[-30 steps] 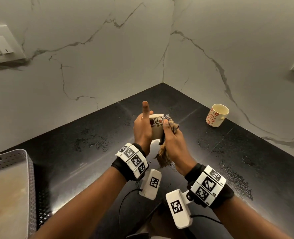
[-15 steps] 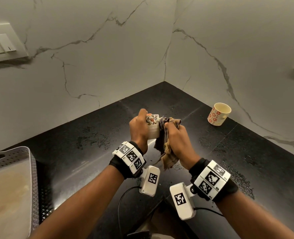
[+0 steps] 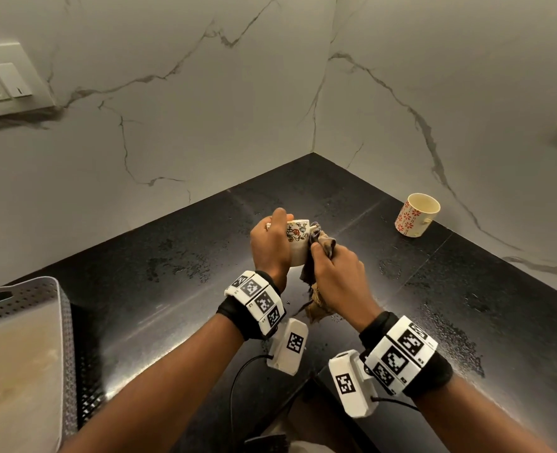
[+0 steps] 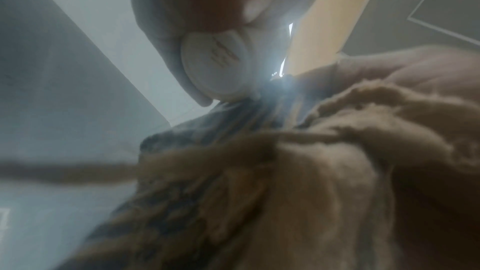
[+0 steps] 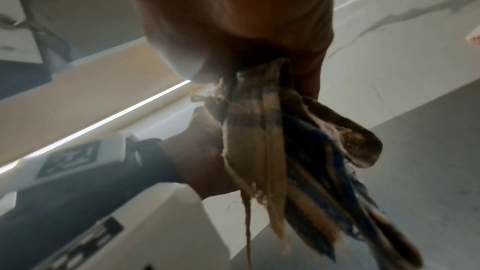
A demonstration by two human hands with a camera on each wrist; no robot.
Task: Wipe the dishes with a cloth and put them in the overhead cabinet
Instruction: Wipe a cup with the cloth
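My left hand [image 3: 270, 243] grips a white cup with a flower print [image 3: 297, 238] above the black counter [image 3: 140, 276], fingers wrapped round its side. In the left wrist view the cup's white base [image 4: 215, 65] shows under my fingers. My right hand [image 3: 334, 273] clutches a striped brown and blue cloth [image 3: 323, 245] and presses it against the cup's right side. The cloth's frayed tail [image 5: 298, 161] hangs below my right fist. A second cup with red flowers [image 3: 416, 219] stands on the counter at the right, near the wall, apart from both hands.
A grey perforated tray [image 3: 41, 308] sits at the left front edge. Marble walls meet in a corner behind the counter, with a switch plate [image 3: 2, 80] on the left wall. Water drops dot the counter [image 3: 447, 325] at the right.
My left thumb has folded down from pointing up and now lies on the cup. The cup has turned in my grip, and my right hand with the cloth has shifted along its side.
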